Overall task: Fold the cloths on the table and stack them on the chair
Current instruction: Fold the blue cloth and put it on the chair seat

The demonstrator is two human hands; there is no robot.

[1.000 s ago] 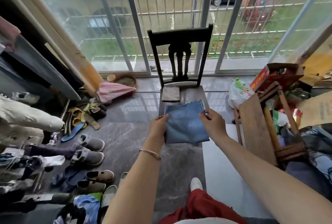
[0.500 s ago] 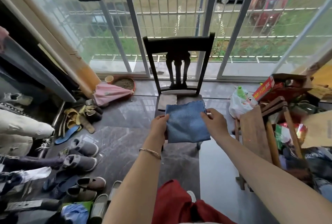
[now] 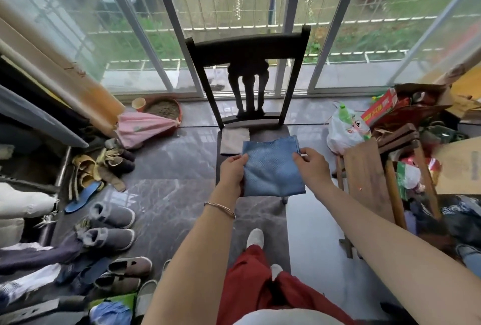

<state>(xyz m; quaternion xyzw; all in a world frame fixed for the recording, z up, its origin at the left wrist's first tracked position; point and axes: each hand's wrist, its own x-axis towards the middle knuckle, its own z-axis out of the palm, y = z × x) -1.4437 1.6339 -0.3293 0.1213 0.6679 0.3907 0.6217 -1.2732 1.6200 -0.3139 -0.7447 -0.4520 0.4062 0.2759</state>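
Soft overcast daylight enters through glass doors [image 3: 234, 12] ahead; scene bright, evenly lit. Chair [image 3: 247, 48] back reads dark against bright glass. Glossy floor tiles [image 3: 169, 168] carry pale window reflections. Shadows faint, diffuse. Centre sharp: weave of blue cloth [image 3: 270, 168] legible. Strong wide-angle bending: door frames [image 3: 173, 25] lean outward, forearms [image 3: 187, 259] stretch at bottom. Edges soft, left glass hazy.

The chair seat [image 3: 269, 130] lies bare at back right; brown cloth [image 3: 233, 141] takes back left, backrest [image 3: 247, 48] walls the far edge.
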